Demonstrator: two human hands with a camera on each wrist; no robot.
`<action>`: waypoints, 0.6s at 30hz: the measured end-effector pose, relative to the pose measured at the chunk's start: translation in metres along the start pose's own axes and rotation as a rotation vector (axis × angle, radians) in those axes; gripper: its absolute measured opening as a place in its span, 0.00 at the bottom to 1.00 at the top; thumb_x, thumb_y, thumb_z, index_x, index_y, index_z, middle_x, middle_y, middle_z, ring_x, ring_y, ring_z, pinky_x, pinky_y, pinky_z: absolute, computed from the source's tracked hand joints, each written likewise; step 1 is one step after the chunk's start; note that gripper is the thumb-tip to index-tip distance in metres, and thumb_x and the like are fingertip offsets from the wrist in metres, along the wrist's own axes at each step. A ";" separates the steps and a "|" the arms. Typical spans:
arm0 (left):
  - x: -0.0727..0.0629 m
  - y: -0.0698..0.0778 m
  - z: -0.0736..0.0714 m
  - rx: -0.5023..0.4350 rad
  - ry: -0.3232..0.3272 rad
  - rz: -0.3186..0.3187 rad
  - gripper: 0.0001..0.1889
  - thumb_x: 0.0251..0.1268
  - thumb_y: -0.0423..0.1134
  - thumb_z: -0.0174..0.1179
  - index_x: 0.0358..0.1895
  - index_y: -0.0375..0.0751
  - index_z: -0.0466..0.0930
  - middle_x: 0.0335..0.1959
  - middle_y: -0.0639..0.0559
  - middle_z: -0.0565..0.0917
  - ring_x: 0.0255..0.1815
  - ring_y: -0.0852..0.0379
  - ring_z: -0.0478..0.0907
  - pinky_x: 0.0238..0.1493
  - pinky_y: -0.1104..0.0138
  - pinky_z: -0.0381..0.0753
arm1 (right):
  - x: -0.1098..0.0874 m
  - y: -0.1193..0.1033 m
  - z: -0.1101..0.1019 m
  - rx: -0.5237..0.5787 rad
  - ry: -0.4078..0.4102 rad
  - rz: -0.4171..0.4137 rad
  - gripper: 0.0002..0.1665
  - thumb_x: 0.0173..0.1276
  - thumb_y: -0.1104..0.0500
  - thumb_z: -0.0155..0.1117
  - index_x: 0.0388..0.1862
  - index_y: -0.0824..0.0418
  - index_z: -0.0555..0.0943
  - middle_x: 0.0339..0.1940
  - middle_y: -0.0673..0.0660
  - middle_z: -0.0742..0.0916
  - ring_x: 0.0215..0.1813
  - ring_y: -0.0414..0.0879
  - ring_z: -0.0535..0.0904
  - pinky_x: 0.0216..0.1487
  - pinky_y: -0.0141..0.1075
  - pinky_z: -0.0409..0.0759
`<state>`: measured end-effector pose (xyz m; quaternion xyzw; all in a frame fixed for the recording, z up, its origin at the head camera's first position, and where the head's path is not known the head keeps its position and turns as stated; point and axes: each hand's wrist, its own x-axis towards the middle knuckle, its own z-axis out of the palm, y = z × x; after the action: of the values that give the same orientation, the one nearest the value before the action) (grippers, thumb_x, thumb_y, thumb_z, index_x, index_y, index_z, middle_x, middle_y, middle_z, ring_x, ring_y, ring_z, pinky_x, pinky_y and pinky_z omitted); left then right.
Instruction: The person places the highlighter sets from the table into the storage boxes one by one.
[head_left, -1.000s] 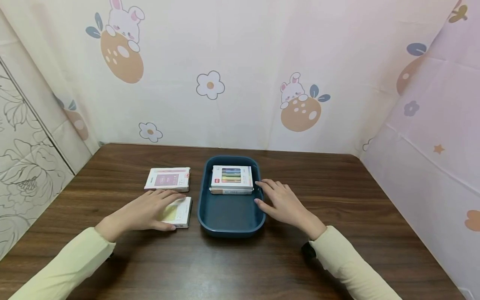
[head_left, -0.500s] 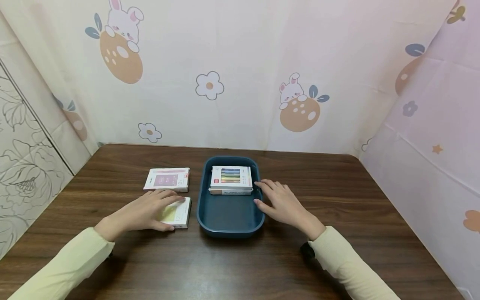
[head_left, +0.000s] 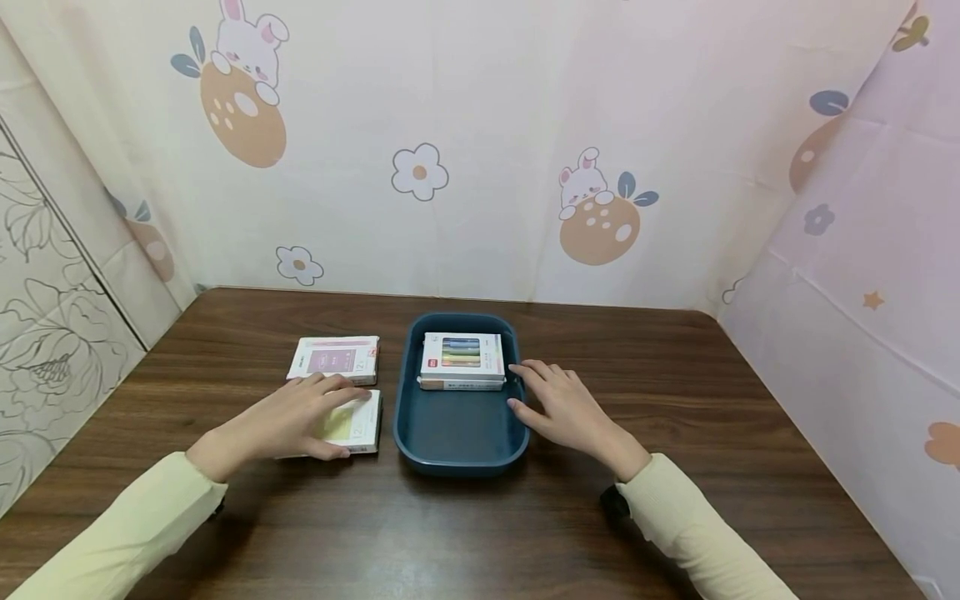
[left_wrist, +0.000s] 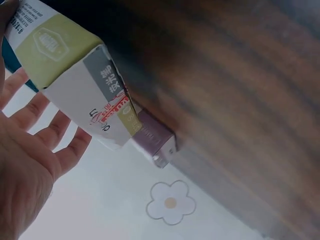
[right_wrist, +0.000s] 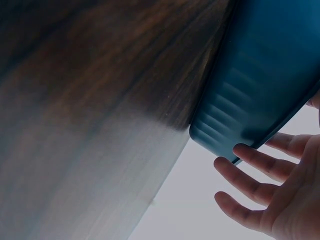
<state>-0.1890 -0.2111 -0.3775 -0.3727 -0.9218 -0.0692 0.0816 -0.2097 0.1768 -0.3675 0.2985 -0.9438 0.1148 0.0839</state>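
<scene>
Left of the blue tray (head_left: pixel 461 433), the left hand (head_left: pixel 288 417) grips the yellow-panelled box (head_left: pixel 364 422), partly hiding it; a table (head_left: pixel 322 525) strip separates box and tray. Stacked boxes (head_left: pixel 462 358) occupy the tray's far half. The right hand (head_left: pixel 564 408), fingers loosely spread, touches the tray's right rim.

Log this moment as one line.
left hand: holds yellow box; right hand: at rim of tray; tray: two stacked boxes; purple box: on table
</scene>
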 end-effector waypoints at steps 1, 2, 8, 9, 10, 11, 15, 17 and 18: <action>0.001 0.000 -0.002 0.006 -0.001 -0.004 0.38 0.40 0.63 0.66 0.59 0.50 0.71 0.51 0.55 0.75 0.49 0.54 0.72 0.45 0.55 0.74 | 0.000 0.000 0.000 0.001 -0.001 0.002 0.31 0.66 0.43 0.52 0.63 0.57 0.68 0.61 0.59 0.75 0.59 0.55 0.72 0.55 0.52 0.69; 0.002 0.001 -0.004 0.009 -0.002 -0.009 0.38 0.40 0.63 0.66 0.59 0.51 0.72 0.51 0.55 0.75 0.49 0.54 0.72 0.45 0.55 0.74 | 0.000 0.000 0.000 0.003 -0.002 0.004 0.31 0.66 0.43 0.52 0.64 0.57 0.68 0.61 0.59 0.75 0.59 0.55 0.72 0.55 0.52 0.69; 0.005 0.000 -0.018 0.058 0.039 0.020 0.37 0.41 0.63 0.65 0.57 0.49 0.73 0.48 0.53 0.76 0.47 0.54 0.72 0.42 0.56 0.75 | 0.000 0.000 0.001 -0.001 0.006 -0.001 0.32 0.66 0.43 0.52 0.63 0.57 0.68 0.60 0.59 0.75 0.59 0.55 0.72 0.54 0.52 0.69; 0.006 0.000 -0.021 0.064 0.046 0.023 0.36 0.41 0.62 0.65 0.57 0.49 0.73 0.48 0.53 0.77 0.47 0.54 0.72 0.42 0.56 0.75 | 0.000 0.000 0.001 -0.002 0.007 -0.003 0.32 0.66 0.43 0.52 0.63 0.57 0.68 0.60 0.59 0.75 0.59 0.55 0.72 0.54 0.53 0.70; 0.007 0.000 -0.023 0.068 0.051 0.023 0.36 0.42 0.62 0.65 0.57 0.49 0.73 0.48 0.52 0.77 0.48 0.54 0.72 0.41 0.56 0.74 | 0.000 0.000 0.001 -0.002 0.008 -0.003 0.31 0.66 0.43 0.53 0.63 0.57 0.68 0.60 0.59 0.75 0.58 0.55 0.72 0.54 0.52 0.70; 0.007 0.000 -0.026 0.071 0.056 0.021 0.36 0.42 0.62 0.65 0.56 0.49 0.73 0.48 0.52 0.77 0.48 0.54 0.72 0.41 0.57 0.74 | 0.000 0.000 0.001 -0.003 0.009 -0.004 0.31 0.66 0.43 0.53 0.63 0.57 0.69 0.60 0.59 0.75 0.58 0.55 0.73 0.54 0.53 0.70; 0.013 0.001 -0.034 0.085 0.085 0.031 0.36 0.41 0.61 0.65 0.56 0.50 0.73 0.48 0.53 0.76 0.47 0.53 0.72 0.39 0.57 0.73 | 0.000 0.000 0.000 -0.001 0.007 0.001 0.31 0.66 0.43 0.52 0.63 0.57 0.69 0.60 0.59 0.75 0.58 0.55 0.72 0.54 0.52 0.70; 0.016 0.003 -0.038 0.093 0.108 0.050 0.36 0.40 0.61 0.65 0.56 0.50 0.73 0.48 0.53 0.76 0.46 0.53 0.72 0.39 0.57 0.73 | 0.000 0.000 0.000 -0.001 0.006 0.002 0.31 0.66 0.43 0.52 0.63 0.57 0.68 0.60 0.59 0.75 0.59 0.55 0.72 0.54 0.52 0.70; 0.018 0.004 -0.039 0.096 0.117 0.059 0.36 0.40 0.61 0.65 0.56 0.50 0.72 0.48 0.54 0.76 0.46 0.52 0.72 0.39 0.56 0.73 | 0.000 0.000 0.000 -0.001 0.006 0.002 0.31 0.66 0.43 0.52 0.63 0.57 0.68 0.60 0.59 0.75 0.59 0.55 0.72 0.54 0.52 0.70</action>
<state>-0.1954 -0.2037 -0.3353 -0.3904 -0.9064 -0.0442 0.1550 -0.2100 0.1768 -0.3678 0.2972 -0.9439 0.1150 0.0868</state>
